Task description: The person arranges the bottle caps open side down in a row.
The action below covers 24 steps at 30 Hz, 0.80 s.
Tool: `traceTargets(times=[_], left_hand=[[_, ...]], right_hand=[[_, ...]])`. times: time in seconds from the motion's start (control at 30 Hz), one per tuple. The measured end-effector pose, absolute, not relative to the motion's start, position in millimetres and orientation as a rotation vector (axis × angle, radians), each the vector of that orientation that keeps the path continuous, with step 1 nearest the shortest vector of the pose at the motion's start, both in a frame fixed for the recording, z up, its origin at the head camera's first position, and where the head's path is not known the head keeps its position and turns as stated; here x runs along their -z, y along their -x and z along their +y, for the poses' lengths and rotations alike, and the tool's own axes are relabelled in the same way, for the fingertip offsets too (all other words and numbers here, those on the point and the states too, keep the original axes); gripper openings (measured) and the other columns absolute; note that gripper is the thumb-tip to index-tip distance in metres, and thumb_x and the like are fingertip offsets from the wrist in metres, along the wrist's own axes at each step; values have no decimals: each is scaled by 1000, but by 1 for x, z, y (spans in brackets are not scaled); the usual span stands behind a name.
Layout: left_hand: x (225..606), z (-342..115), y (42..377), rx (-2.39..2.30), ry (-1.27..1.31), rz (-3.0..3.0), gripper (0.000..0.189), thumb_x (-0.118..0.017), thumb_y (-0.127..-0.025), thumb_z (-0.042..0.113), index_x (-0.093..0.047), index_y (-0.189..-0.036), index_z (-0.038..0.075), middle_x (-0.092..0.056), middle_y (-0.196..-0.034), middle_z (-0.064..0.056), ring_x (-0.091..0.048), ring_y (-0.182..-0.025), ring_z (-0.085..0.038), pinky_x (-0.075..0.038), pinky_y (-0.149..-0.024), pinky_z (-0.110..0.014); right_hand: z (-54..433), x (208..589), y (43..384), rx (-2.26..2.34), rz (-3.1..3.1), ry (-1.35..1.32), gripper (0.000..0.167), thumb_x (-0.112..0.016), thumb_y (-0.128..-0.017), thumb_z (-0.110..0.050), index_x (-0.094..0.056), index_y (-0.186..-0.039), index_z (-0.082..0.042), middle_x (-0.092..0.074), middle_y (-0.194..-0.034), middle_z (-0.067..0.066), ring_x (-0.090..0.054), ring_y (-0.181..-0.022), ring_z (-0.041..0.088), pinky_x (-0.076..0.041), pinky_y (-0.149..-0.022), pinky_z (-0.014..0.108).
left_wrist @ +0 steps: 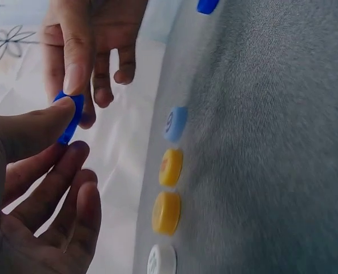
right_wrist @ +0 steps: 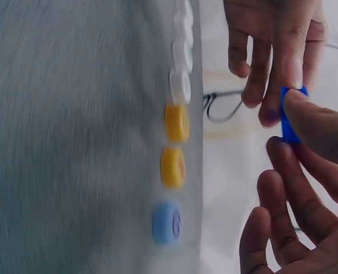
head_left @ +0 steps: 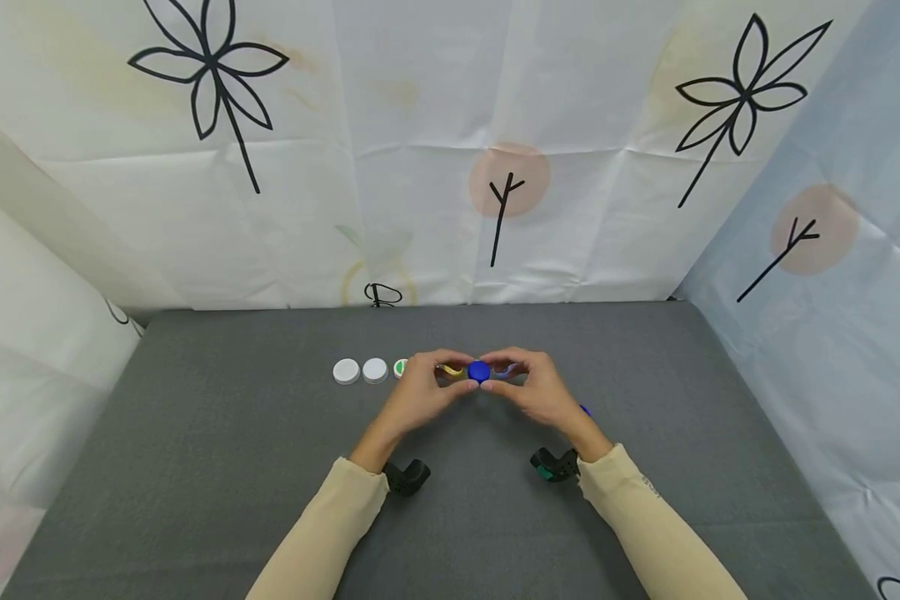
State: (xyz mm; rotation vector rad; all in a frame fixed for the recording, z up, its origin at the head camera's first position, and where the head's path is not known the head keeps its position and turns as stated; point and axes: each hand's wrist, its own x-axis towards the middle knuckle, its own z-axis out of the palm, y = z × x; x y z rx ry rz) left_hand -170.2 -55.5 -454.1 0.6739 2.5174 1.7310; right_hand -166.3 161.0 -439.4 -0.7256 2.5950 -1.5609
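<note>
A dark blue bottle cap (head_left: 478, 371) is held up between the hands, clear of the table in both wrist views. My left hand (head_left: 420, 390) pinches one side of it between thumb and fingers. From the other side my right hand (head_left: 538, 390) pinches it too, and the thumbs nearly meet at its near edge. Below and beyond the hands runs a row of caps: a light blue cap (right_wrist: 167, 223), two yellow caps (left_wrist: 170, 167) (left_wrist: 167, 213) and several white ones. In the head view the hands partly cover that row.
At the left end of the row lie white caps (head_left: 347, 372) (head_left: 376, 371) and a green-marked white cap (head_left: 400, 368). Another dark blue cap (head_left: 585, 410) shows partly behind the right wrist. The grey table (head_left: 217, 467) backs onto a printed white cloth (head_left: 420, 208).
</note>
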Motion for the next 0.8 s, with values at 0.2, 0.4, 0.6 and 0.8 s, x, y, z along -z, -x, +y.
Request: traceTargets(times=[0.2,0.4,0.6,0.8], left_hand=[[455,-23,187,-1471,-753,2681,23,-80,-90,15,-76,-111,6,-73,-108,-6,-62,-102,-30,-47,-90,-44],[461,7,198,-1266,-708,2785,26,-80,-90,21,-76,-113,8,-72,-111,-6,-58,-107,-26,-45,-93,-44],[470,29,205,-1066,-664,2875,28,-80,-90,25,-76,-115,12,-71,-112,-4,-58,-111,-24,-43,-95,-45],[473,42,208,-892,-618,2946,30,-79,-91,29,-76,-117,15,-70,-113,-2,-56,-114,-24,-43,-95,-42]], right_hand=[[187,439,173,1327,2799,695,29,-80,-89,-10,-74,-116,-5,-73,-109,9,-65,-99,31,-52,-84,50],[206,442,181,1160,2862,587,29,-79,-90,-10,-73,-117,-3,-72,-111,12,-65,-102,33,-52,-86,52],[218,450,188,1094,2852,470,30,-78,-90,-9,-73,-118,-2,-71,-114,16,-65,-108,37,-48,-93,57],[223,457,193,1073,2851,415,29,-78,-90,-8,-72,-118,0,-72,-112,17,-66,-106,36,-49,-93,54]])
